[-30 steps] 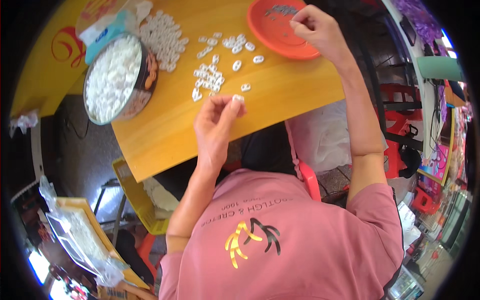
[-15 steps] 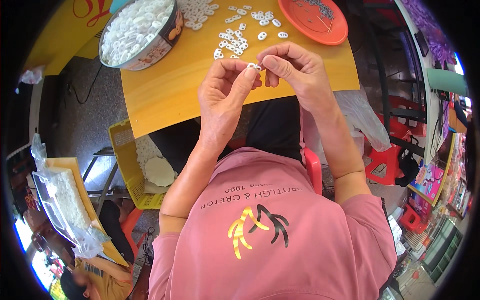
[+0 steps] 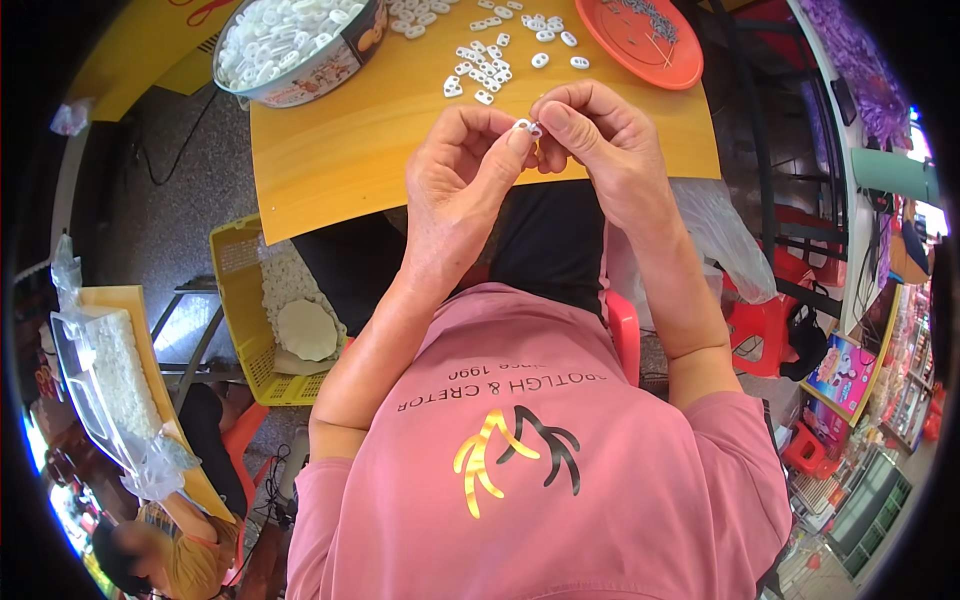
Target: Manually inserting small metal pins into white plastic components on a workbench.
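Observation:
My left hand [image 3: 462, 170] pinches a small white plastic piece with two dark holes [image 3: 524, 126] between thumb and forefinger, above the table's near part. Right beside it, my right hand [image 3: 605, 135] is closed in a pinch against the piece's right end. Whatever its fingertips hold is too small to make out. Several loose white two-holed pieces [image 3: 485, 68] lie on the table just beyond my hands. At the far right of the table sits an orange-red plate [image 3: 620, 62] bearing small grey bits and thin sticks.
A round tin [image 3: 300, 88] heaped with white pieces stands on the yellow table [image 3: 350, 160], far left. A yellow crate [image 3: 238, 310] with white pieces is on the floor at left. Another person [image 3: 190, 540] sits lower left near a clear box [image 3: 95, 360]. Red stools stand at right.
The whole view has shifted slightly, so the table things appear higher and farther right. Both hands stay together at the white piece, with only a small change in how it is tilted.

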The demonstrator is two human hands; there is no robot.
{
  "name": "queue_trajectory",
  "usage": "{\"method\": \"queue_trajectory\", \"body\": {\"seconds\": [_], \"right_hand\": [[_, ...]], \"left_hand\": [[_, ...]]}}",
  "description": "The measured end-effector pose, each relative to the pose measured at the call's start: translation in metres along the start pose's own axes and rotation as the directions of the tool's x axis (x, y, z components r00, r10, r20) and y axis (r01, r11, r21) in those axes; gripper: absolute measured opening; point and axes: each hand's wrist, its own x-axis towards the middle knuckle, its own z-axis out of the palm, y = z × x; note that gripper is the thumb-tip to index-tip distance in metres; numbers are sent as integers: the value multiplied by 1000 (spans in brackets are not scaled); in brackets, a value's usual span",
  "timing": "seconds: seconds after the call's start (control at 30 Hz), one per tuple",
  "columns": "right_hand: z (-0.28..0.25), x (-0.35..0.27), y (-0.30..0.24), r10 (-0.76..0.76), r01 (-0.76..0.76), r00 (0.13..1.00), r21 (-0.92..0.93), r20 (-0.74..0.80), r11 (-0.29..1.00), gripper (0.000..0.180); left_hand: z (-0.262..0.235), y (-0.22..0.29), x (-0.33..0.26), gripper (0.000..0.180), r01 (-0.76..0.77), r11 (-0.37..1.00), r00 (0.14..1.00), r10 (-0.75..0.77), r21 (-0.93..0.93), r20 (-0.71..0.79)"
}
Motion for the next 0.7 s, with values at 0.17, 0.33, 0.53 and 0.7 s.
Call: {"method": "queue_trajectory", "body": {"seconds": [0.17, 0.33, 0.53, 0.7], "right_hand": [[2, -2, -3, -21, 22, 1000, -51, 5, 998, 18], [4, -4, -4, -45, 44, 999, -56, -16, 997, 18], [2, -5, -4, -73, 71, 997, -114, -14, 991, 17], [2, -6, -1, -60, 58, 998, -89, -23, 994, 18]], "left_hand": [[3, 2, -3, 13, 14, 999, 1000, -14, -36, -16], [5, 4, -4, 13, 2, 999, 1000, -2, -51, 6], [5, 3, -4, 12, 9, 1000, 1000, -10, -21, -7], [3, 0, -2, 13, 21, 1000, 1000, -21, -18, -17]]}}
